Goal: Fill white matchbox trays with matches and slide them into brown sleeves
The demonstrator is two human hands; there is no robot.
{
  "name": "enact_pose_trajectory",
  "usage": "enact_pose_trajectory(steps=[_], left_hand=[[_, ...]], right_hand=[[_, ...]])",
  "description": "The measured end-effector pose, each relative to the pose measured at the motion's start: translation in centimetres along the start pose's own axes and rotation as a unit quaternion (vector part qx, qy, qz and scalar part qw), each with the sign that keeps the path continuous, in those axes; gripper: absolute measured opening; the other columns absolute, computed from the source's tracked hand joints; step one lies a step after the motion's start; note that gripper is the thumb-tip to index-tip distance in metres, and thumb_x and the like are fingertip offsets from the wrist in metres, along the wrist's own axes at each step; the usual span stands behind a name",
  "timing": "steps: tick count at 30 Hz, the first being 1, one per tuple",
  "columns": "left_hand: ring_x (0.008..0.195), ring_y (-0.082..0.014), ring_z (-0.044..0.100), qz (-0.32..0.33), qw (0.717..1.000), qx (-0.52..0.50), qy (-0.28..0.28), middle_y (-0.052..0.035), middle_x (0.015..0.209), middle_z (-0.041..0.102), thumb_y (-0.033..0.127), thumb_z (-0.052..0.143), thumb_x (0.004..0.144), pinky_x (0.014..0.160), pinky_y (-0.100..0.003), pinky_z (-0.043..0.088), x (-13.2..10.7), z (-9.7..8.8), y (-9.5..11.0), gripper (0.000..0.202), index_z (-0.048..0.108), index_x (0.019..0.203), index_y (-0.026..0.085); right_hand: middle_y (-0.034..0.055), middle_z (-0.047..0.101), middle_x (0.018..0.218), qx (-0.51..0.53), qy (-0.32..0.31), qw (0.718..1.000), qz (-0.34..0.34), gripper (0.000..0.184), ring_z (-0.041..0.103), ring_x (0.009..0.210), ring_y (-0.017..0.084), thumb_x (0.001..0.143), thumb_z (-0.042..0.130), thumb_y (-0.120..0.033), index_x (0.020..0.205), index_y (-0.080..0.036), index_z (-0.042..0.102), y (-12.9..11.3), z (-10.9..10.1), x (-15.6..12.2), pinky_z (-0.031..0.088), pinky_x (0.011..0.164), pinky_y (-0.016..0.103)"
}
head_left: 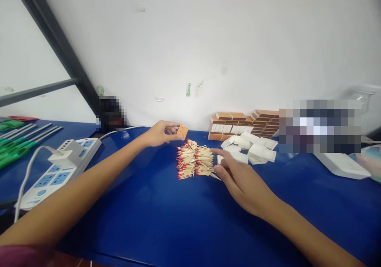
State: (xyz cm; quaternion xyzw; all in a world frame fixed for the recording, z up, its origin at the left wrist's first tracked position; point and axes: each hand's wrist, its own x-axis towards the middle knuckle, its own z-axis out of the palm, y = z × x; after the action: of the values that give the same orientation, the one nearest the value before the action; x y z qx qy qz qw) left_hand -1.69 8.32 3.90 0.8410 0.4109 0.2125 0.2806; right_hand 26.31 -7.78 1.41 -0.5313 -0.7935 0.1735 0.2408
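Above the far left end of the match pile, my left hand (160, 133) is closed on a small orange matchbox (182, 131), pinched between fingers and thumb. The matches (196, 160) lie on the blue table in two side-by-side bunches, their red heads mostly facing left. My right hand (238, 175) is at the pile's right edge with index finger and thumb apart. Its index fingertip is by the match ends; whether it touches them I cannot tell. Several white matchbox trays (262, 152) lie loosely heaped just beyond that hand.
Stacked matchboxes (232, 126) stand against the white wall (190, 52). On the left are a white power strip (62, 175) with a plugged-in charger and cable, and green-handled tools (20, 150). A white box (342, 164) lies at the right, near a blurred-out patch.
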Motion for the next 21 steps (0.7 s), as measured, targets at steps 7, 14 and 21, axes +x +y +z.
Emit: enact_pose_trajectory(steps=[7, 14, 21], left_hand=[[0.09, -0.0235, 0.069, -0.035, 0.985, 0.139, 0.093, -0.0138, 0.109, 0.075, 0.043, 0.07, 0.088, 0.084, -0.036, 0.054, 3.3, 0.0, -2.5, 0.038, 0.075, 0.112, 0.013], [0.106, -0.027, 0.067, -0.006, 0.971, 0.217, 0.097, -0.0093, 0.113, 0.075, 0.044, 0.084, 0.078, 0.092, -0.036, 0.051, 3.6, 2.7, -2.5, 0.046, 0.072, 0.116, 0.019], [0.092, -0.0189, 0.07, 0.003, 0.968, 0.239, 0.084, -0.0068, 0.116, 0.075, 0.02, 0.076, 0.084, 0.086, -0.03, 0.052, 3.2, 2.1, -1.6, 0.048, 0.064, 0.131, 0.02]], right_hand=[[0.0085, 0.078, 0.111, -0.07, 0.013, 0.997, -0.042, 0.048, 0.074, 0.095, 0.026, 0.11, 0.028, -0.047, 0.131, -0.021, 0.061, 0.5, 0.3, 0.1, 0.051, 0.077, 0.036], [0.0074, 0.079, 0.105, -0.091, 0.022, 0.994, -0.056, 0.046, 0.074, 0.09, 0.025, 0.109, 0.033, -0.048, 0.121, -0.02, 0.067, 0.5, 0.4, 0.0, 0.05, 0.073, 0.035], [0.007, 0.077, 0.09, -0.127, 0.075, 0.989, -0.015, 0.044, 0.07, 0.079, 0.025, 0.108, 0.034, -0.048, 0.104, -0.021, 0.07, 1.7, -2.0, 0.9, 0.041, 0.066, 0.033]])
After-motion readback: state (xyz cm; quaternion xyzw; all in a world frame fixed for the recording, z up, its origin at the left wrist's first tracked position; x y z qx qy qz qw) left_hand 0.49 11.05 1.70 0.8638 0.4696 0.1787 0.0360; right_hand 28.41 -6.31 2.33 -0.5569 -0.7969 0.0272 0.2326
